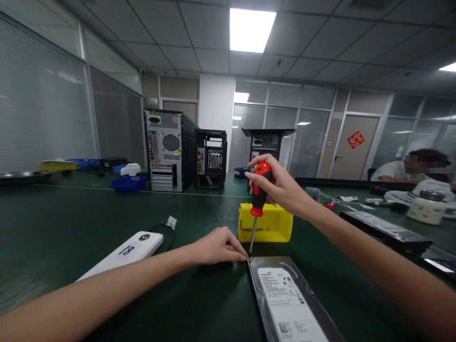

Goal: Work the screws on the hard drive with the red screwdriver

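In the head view, my right hand (276,185) is wrapped round the red and black handle of a screwdriver (260,192). The screwdriver stands nearly upright, its tip pointing down at the far left corner of a hard drive (290,299). That drive lies flat with its white label up. Beside the same corner is my left hand (221,246), its fingers pinched together close to the screwdriver tip. Whatever they may hold is too small to make out. Just behind the drive a yellow bin (265,225) rests on its side, partly covered by my right hand.
A white power bank (124,251) with a cable lies left on the green table (89,213). Computer cases (171,152) stand at the back beside a blue tray (128,183). Right are another drive (388,228), a phone (440,264), a pale jar (425,209) and a seated person (392,166).
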{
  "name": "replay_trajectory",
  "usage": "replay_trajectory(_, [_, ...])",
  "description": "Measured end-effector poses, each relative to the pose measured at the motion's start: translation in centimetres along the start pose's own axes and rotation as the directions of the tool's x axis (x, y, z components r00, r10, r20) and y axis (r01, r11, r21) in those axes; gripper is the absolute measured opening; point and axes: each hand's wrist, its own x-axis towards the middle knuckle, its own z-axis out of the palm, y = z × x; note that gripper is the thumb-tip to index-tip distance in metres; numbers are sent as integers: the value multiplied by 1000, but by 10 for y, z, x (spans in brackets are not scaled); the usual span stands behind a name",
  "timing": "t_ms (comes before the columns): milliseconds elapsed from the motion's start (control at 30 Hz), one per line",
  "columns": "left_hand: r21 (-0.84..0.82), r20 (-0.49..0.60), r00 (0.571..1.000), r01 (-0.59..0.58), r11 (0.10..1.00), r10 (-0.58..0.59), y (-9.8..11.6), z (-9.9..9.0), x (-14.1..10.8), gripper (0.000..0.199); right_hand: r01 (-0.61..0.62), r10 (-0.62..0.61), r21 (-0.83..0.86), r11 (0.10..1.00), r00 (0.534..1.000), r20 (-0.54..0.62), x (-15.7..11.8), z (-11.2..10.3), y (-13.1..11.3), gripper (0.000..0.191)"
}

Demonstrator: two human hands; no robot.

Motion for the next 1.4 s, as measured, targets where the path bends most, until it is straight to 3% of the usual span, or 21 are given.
replay_trajectory(200, [27, -26, 998, -49, 998, 50, 0, 2, 0, 27, -31, 31, -22, 999, 999, 25, 0, -1, -3, 29])
replay_trajectory(367, [-19, -18, 997, -72, 997, 72, 0, 5, 1, 28, -103, 83, 118, 988, 983, 163, 2, -7, -2, 26])
replay_trajectory(567, [37, -43, 997, -68, 997, 70, 5, 4, -1, 28, -75, 15, 186, 980, 952, 305, 4, -15, 1, 32])
replay_trajectory(800, [59, -29, 996, -83, 995, 85, 1, 4, -1, 28, 93, -91, -15, 996, 991, 99, 4, -4, 2, 33])
replay_trajectory(1000, [59, -61, 994, -85, 995, 88, 8, 3, -2, 25, 141, -139, -78, 987, 990, 37, 6, -3, 4, 31])
replay_trajectory(1267, [91, -119, 985, -117, 989, 128, 14, 4, -4, 26, 216, -216, -12, 976, 976, -18, 9, 3, 7, 25])
replay_trajectory(1400, [203, -229, 955, -142, 969, 189, 16, 6, -6, 27, 141, -157, 161, 977, 983, 93, 7, 1, 4, 20])
